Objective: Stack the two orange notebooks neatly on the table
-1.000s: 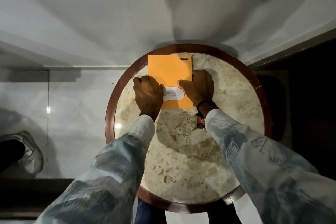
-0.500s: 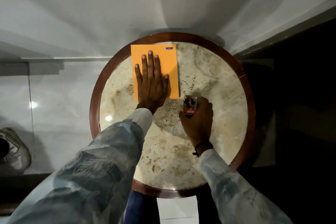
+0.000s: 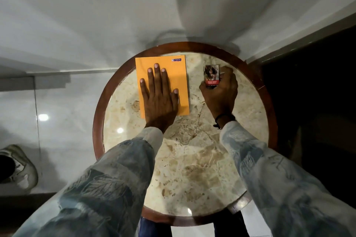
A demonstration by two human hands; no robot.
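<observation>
Notebooks: an orange notebook (image 3: 163, 75) lies flat at the far left of the round marble table (image 3: 192, 159), its far left corner over the wooden rim; only 1 cover shows, so whether a 2nd sits squarely beneath it cannot be told.
Left hand (image 3: 159, 98): spread flat, palm down on the cover, gripping nothing.
Right hand (image 3: 219, 94): closed around a small printed box (image 3: 211, 75) well to the right of the notebook, fingers curled on its near end.
Risk 1: a sideways push from the flat palm could skew the top cover off any book beneath (the covers look smooth).
Risk 2: the overhanging corner could let the pile tip or slide off the rim.
Risk 3: moving the box might nudge the stack's right edge.
</observation>
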